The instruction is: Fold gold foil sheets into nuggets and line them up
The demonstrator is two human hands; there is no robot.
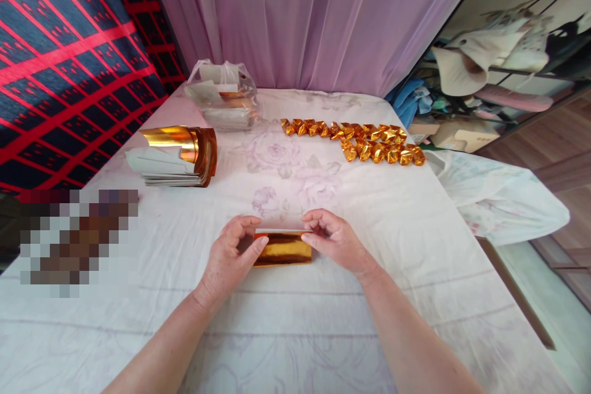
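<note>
A sheet of gold foil paper lies on the cloth-covered table, partly folded, its pale underside showing along the far edge. My left hand pinches its left end, thumb on the gold face and fingers behind. At the right end, my right hand grips the same far edge between thumb and fingers. Further back stand two rows of folded gold paper pieces, crumpled-looking and shiny. On the left sits a stack of gold foil sheets, bent over with pale backs showing.
A clear plastic bag with more paper sheets stands at the back left. Behind the table hangs a purple curtain. Shelves at the right hold a white cap and other items. A pixelated patch hides something at the left.
</note>
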